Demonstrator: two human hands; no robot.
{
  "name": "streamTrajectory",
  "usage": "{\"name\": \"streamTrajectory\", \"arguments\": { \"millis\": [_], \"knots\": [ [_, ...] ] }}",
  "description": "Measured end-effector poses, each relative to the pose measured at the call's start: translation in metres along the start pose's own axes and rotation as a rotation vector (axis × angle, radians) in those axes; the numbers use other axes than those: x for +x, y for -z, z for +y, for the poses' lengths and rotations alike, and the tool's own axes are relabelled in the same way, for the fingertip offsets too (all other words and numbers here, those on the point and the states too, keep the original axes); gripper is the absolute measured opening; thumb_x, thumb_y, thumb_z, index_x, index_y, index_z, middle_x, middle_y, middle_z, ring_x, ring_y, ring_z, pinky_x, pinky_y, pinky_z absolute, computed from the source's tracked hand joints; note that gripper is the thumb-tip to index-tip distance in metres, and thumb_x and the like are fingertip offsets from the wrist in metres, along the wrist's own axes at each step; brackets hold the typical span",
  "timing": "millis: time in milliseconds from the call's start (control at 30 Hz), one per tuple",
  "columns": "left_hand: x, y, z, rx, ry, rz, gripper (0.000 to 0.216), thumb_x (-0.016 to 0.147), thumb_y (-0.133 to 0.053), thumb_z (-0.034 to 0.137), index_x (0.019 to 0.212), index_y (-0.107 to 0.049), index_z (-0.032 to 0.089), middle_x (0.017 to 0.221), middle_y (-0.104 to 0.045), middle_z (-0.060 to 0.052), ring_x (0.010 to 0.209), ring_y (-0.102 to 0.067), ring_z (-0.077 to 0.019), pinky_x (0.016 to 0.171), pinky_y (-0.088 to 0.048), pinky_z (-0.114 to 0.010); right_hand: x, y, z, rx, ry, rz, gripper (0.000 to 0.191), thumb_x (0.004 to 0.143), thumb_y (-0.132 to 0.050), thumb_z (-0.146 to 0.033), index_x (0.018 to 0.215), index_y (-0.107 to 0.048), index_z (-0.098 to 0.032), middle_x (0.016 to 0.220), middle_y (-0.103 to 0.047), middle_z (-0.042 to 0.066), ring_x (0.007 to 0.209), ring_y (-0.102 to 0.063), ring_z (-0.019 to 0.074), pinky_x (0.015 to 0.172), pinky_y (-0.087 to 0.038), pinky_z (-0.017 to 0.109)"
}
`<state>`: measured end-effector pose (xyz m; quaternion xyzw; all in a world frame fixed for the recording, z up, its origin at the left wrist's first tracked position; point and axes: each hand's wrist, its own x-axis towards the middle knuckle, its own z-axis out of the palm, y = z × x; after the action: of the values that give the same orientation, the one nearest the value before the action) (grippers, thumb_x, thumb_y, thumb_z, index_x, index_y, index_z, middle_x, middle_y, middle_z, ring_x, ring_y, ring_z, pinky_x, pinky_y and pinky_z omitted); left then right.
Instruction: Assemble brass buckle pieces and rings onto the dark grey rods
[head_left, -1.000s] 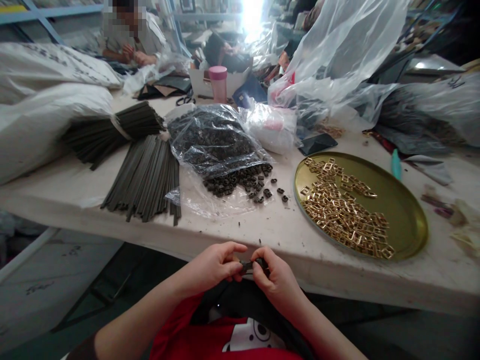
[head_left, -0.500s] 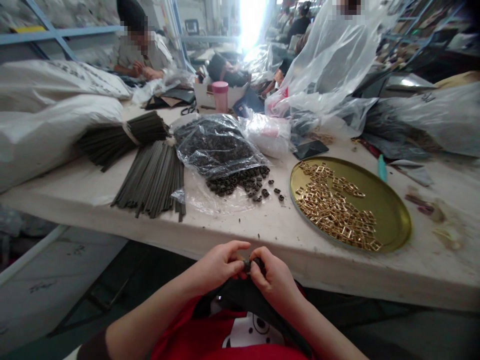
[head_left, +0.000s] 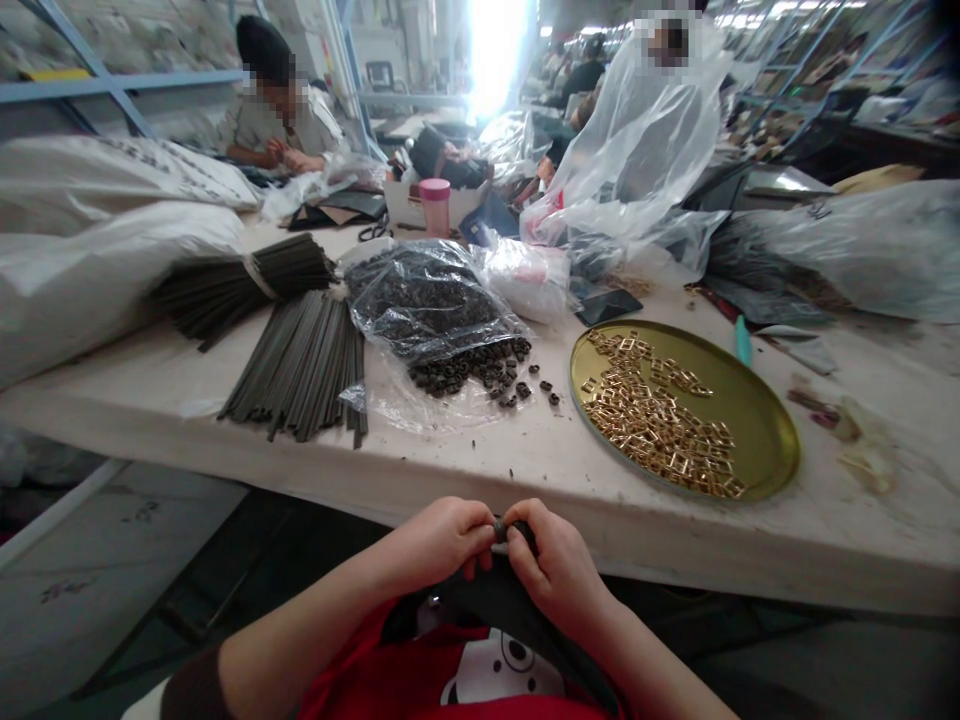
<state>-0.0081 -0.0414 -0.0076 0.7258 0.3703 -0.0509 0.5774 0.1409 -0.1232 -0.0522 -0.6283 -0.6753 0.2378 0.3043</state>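
My left hand (head_left: 439, 540) and my right hand (head_left: 555, 565) meet below the table's front edge, over my lap. Both pinch a small dark piece (head_left: 501, 529) between their fingertips; most of it is hidden by the fingers. On the table ahead lies a pile of small dark loops (head_left: 480, 365) spilling from a clear plastic bag (head_left: 427, 300). Left of it lie loose dark strips (head_left: 304, 365) and a tied bundle of strips (head_left: 232, 285). To the right stands a round gold tray (head_left: 757, 420) with several gold buckles (head_left: 660, 425).
White sacks (head_left: 90, 240) fill the table's left end. Large clear bags (head_left: 637, 150) and grey bags (head_left: 862, 250) crowd the back right. A pink cup (head_left: 435, 205) stands at the back. A person (head_left: 274, 120) sits at the far side.
My hands have stayed together over my lap, the left fingers curling tighter onto the dark piece. The view has tilted up a little, so the table sits lower.
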Motion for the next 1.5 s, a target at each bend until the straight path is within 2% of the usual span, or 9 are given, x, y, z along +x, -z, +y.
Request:
{"name": "streamTrajectory", "arguments": {
  "millis": [267,500,700,867,1000,1133,1267,1400,1500],
  "knots": [
    [0.0,0.011,-0.002,0.046,-0.043,-0.111,0.025,0.08,-0.037,0.029,0.068,-0.054,0.016,0.062,-0.056,0.002,0.051,-0.049,-0.0093,0.049,-0.037,-0.018,0.001,-0.001,0.006,-0.026,0.092,-0.02,0.017,0.084,-0.036,-0.019,0.098,-0.045,-0.017,0.078,-0.063,0.006,0.071,-0.06,0.0193,0.064,-0.044,0.03],
    [0.016,0.003,-0.001,0.093,-0.008,-0.061,0.024,0.08,-0.034,0.028,0.07,-0.053,0.016,0.062,-0.056,0.002,0.051,-0.049,-0.0098,0.049,-0.035,-0.019,0.004,-0.006,0.018,-0.04,0.129,-0.008,0.023,0.084,-0.035,-0.018,0.105,-0.044,-0.016,0.084,-0.064,0.007,0.075,-0.06,0.0197,0.066,-0.046,0.031],
    [0.015,0.017,0.001,0.137,-0.026,-0.004,0.025,0.079,-0.038,0.031,0.064,-0.051,0.016,0.057,-0.049,0.004,0.057,-0.047,-0.0113,0.052,-0.031,-0.02,0.014,0.011,0.013,0.106,0.116,-0.06,0.018,0.08,-0.046,-0.018,0.097,-0.051,-0.018,0.091,-0.061,0.007,0.082,-0.057,0.0178,0.072,-0.045,0.029],
    [0.003,0.016,0.009,-0.02,-0.026,-0.065,0.022,0.077,-0.038,0.03,0.071,-0.053,0.015,0.062,-0.046,0.004,0.061,-0.043,-0.0109,0.054,-0.033,-0.019,0.015,0.024,0.002,0.22,0.038,-0.063,0.015,0.073,-0.048,-0.014,0.086,-0.051,-0.02,0.073,-0.058,0.0,0.065,-0.053,0.0132,0.059,-0.043,0.023],
    [-0.003,0.005,0.01,-0.098,0.05,-0.022,0.019,0.07,-0.042,0.027,0.074,-0.056,0.014,0.063,-0.048,0.004,0.061,-0.045,-0.0116,0.052,-0.033,-0.019,0.004,0.025,-0.003,0.204,0.043,-0.065,0.013,0.072,-0.047,-0.013,0.082,-0.049,-0.02,0.068,-0.055,-0.001,0.059,-0.05,0.012,0.054,-0.04,0.022],
    [-0.004,-0.007,0.005,0.042,0.07,0.072,0.02,0.066,-0.04,0.022,0.069,-0.058,0.014,0.062,-0.051,0.002,0.064,-0.048,-0.0137,0.053,-0.033,-0.02,-0.001,0.025,-0.005,0.076,0.102,-0.098,0.016,0.072,-0.049,-0.012,0.085,-0.051,-0.019,0.072,-0.058,0.0,0.063,-0.053,0.0135,0.057,-0.041,0.024],
    [-0.005,-0.012,0.002,0.15,-0.024,0.124,0.025,0.067,-0.038,0.019,0.072,-0.062,0.014,0.068,-0.059,0.001,0.067,-0.051,-0.0148,0.055,-0.034,-0.021,0.003,0.025,-0.012,-0.18,0.34,-0.109,0.023,0.073,-0.057,-0.015,0.096,-0.055,-0.019,0.082,-0.063,0.003,0.076,-0.056,0.018,0.069,-0.042,0.029],
    [-0.01,-0.009,0.005,0.281,-0.03,0.154,0.023,0.068,-0.039,0.02,0.066,-0.061,0.014,0.061,-0.058,0.001,0.06,-0.049,-0.0135,0.048,-0.029,-0.021,0.009,0.022,-0.015,-0.427,0.498,-0.088,0.006,0.08,-0.053,-0.021,0.084,-0.057,-0.019,0.069,-0.061,0.002,0.062,-0.054,0.0174,0.059,-0.039,0.029],
    [-0.003,0.003,0.007,0.436,-0.104,0.211,0.023,0.074,-0.042,0.024,0.066,-0.062,0.016,0.061,-0.061,0.0,0.057,-0.05,-0.0137,0.046,-0.027,-0.021,0.02,0.026,0.006,-0.505,0.545,-0.073,0.007,0.083,-0.049,-0.023,0.081,-0.056,-0.021,0.067,-0.06,0.001,0.06,-0.055,0.0175,0.057,-0.039,0.029]
  ]
}}
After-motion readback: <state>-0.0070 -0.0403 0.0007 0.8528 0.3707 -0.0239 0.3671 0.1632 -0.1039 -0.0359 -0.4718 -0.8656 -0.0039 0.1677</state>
